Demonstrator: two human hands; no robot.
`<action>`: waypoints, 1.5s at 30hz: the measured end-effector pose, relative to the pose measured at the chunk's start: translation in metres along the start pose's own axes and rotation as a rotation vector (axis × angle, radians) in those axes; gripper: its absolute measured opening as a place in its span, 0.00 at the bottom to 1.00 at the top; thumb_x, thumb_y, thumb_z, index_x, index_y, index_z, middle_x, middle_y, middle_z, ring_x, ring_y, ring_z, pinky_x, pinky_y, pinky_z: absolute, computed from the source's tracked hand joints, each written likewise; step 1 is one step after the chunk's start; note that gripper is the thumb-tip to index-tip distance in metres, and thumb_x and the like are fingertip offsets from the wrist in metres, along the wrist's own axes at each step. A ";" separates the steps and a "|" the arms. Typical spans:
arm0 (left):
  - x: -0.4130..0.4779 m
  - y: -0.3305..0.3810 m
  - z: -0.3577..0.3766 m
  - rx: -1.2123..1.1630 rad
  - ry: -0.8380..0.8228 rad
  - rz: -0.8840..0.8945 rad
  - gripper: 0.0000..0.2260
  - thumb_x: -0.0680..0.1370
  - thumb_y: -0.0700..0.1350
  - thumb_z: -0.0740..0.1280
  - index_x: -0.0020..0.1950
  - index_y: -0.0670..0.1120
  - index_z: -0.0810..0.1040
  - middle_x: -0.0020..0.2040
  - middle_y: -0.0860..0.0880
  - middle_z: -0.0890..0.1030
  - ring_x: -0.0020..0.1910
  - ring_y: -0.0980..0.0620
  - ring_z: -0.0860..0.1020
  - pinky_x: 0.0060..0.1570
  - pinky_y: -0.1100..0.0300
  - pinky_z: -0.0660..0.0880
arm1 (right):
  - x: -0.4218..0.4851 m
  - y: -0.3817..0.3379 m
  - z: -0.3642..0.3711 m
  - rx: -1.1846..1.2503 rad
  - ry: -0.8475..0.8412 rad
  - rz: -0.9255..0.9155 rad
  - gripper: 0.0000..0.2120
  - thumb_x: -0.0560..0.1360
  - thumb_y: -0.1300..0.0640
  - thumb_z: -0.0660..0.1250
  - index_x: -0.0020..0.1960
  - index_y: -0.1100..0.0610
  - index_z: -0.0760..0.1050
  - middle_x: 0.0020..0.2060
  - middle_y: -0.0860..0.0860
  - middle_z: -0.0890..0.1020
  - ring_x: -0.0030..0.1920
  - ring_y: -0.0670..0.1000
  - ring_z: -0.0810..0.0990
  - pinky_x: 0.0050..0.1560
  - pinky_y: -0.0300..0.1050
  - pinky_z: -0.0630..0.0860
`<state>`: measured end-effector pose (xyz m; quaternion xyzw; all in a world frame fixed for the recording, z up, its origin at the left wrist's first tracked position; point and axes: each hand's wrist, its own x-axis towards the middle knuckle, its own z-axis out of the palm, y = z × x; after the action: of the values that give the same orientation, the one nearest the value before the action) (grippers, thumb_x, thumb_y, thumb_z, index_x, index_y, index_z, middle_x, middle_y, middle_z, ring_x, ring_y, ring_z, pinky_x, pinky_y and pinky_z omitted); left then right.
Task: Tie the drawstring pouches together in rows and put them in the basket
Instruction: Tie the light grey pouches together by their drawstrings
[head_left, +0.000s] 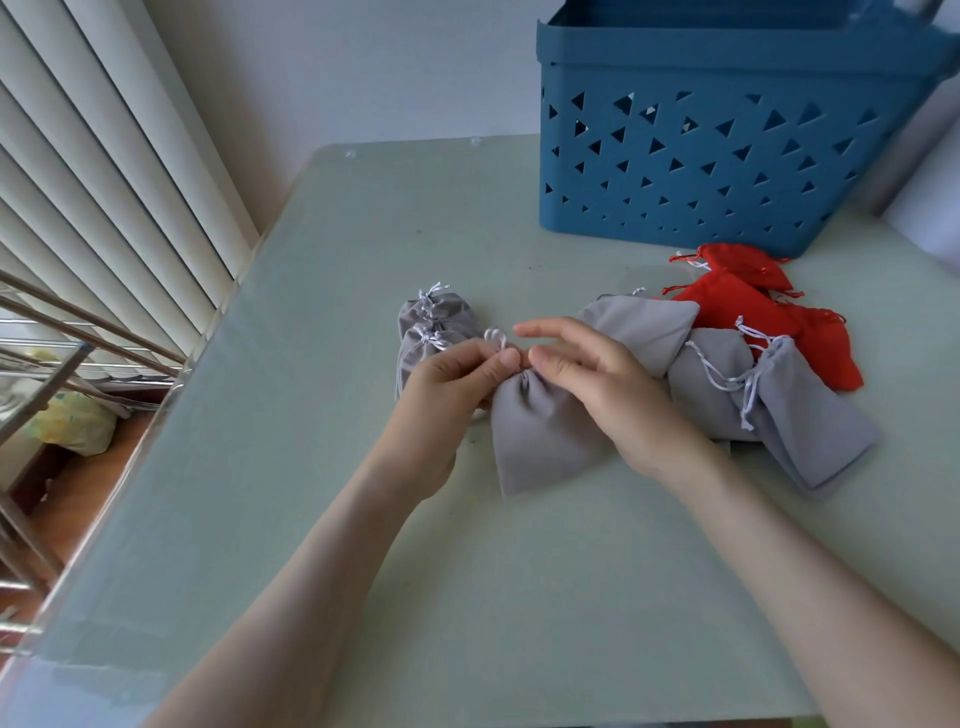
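Grey pouch (540, 436) | left hand (447, 384) pinches drawstring (496, 335) | right hand (613, 395) spread | basket (727, 171) behind (red pouches (727, 306) beside)

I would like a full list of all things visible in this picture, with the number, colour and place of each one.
table: one, pale green, under everything.
basket: one, blue, far right of the table.
grey pouches: about six; a bundle at left, one under the hands, the others at right.
red pouches: about three, in front of the basket.
blinds: white, at left.
left hand: pinches the white drawstring of the middle grey pouch.
right hand: rests on that pouch, fingers fairly straight.
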<state>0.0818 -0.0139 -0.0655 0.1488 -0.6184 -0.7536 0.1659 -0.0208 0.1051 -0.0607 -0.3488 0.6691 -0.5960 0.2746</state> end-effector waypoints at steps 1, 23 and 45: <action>0.000 0.000 0.000 -0.006 -0.005 0.009 0.07 0.75 0.44 0.65 0.39 0.45 0.80 0.39 0.47 0.80 0.38 0.53 0.76 0.40 0.64 0.73 | 0.000 0.001 -0.001 0.014 -0.039 0.039 0.09 0.79 0.56 0.63 0.57 0.51 0.78 0.50 0.46 0.84 0.55 0.44 0.80 0.62 0.41 0.70; 0.001 0.001 -0.001 0.025 -0.006 0.022 0.05 0.78 0.37 0.64 0.51 0.44 0.77 0.35 0.50 0.79 0.36 0.57 0.79 0.40 0.66 0.74 | 0.002 -0.001 -0.008 -0.049 -0.107 0.200 0.26 0.71 0.35 0.65 0.46 0.60 0.77 0.48 0.61 0.80 0.52 0.57 0.79 0.60 0.54 0.70; 0.003 -0.005 -0.002 0.070 0.094 -0.102 0.05 0.73 0.44 0.71 0.42 0.43 0.79 0.39 0.46 0.82 0.42 0.48 0.76 0.49 0.52 0.70 | -0.002 0.001 0.002 -0.104 -0.045 -0.106 0.08 0.78 0.61 0.63 0.43 0.53 0.78 0.42 0.51 0.80 0.41 0.38 0.74 0.46 0.30 0.68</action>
<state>0.0790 -0.0159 -0.0707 0.2211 -0.6275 -0.7312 0.1507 -0.0186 0.1057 -0.0619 -0.4107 0.6734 -0.5662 0.2393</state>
